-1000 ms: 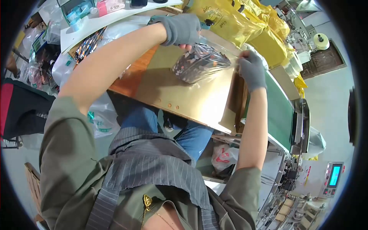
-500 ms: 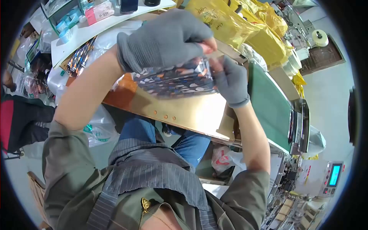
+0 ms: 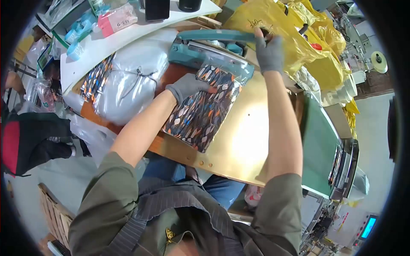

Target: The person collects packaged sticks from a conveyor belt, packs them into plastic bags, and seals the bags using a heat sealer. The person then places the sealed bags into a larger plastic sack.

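Observation:
A flat, folded patterned cloth in a clear plastic bag (image 3: 203, 113) lies slanted over the front of a teal hand-lever bag sealer (image 3: 183, 55). Its top end reaches the sealer's jaw. My left hand (image 3: 190, 87), in a grey glove with bare fingertips, grips the bag's left edge, thumb on top and the other fingers hidden. My right hand (image 3: 270, 51), gloved the same way, is closed on the far right end of the sealer's raised arm (image 3: 218, 36).
Below lies a shiny tan board (image 3: 247, 132). On the left are a stack of clear plastic bags (image 3: 128, 85) and more patterned cloth (image 3: 98, 79). Yellow plastic bags (image 3: 294, 38) bulge behind my right hand. A green conveyor belt (image 3: 320, 141) runs at the right.
The bagged cloth has come down from between both hands onto the board and sealer. My right hand has left the bag and gone up to the sealer's arm.

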Motion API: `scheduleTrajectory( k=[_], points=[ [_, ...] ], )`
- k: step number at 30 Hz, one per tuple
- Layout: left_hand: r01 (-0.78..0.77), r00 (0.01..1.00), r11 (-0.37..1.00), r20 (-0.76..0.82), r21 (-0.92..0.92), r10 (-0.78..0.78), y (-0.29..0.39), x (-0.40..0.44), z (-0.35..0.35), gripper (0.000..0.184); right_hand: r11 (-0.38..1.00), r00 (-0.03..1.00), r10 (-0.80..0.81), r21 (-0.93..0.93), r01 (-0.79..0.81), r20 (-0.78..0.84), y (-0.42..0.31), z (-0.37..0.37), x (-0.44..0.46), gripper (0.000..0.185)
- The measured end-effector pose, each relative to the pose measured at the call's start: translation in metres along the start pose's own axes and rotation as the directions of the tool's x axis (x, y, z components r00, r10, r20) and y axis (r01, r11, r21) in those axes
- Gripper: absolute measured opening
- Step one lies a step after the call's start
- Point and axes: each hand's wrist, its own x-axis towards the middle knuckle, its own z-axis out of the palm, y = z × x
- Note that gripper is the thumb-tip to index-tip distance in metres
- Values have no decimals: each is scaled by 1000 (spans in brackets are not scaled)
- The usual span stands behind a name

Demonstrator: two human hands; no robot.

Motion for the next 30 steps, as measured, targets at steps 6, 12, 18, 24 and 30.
scheduleTrajectory(
  k=[6, 12, 18, 24, 30],
  points=[
    [145, 978, 985, -164, 89, -129, 28, 33, -33, 53, 982, 977, -163, -70, 174, 141, -52, -16, 41, 57],
    [-7, 996, 990, -93, -141, -6, -9, 44, -39, 51, 870, 972, -206, -435, 234, 111, 1, 2, -4, 46],
    [14, 982, 993, -187, -115, -35, -6, 50, -27, 43, 943, 970, -157, -264, 203, 187, -26, -13, 8, 37],
    [-69, 984, 996, -166, -58, 58, -23, 44, -23, 43, 935, 976, 55, -353, 23, 210, 30, 43, -26, 28],
    [-89, 981, 989, -182, -117, 66, -25, 40, -18, 45, 945, 990, -23, -321, 66, 137, 37, 48, -31, 25]
  ],
)
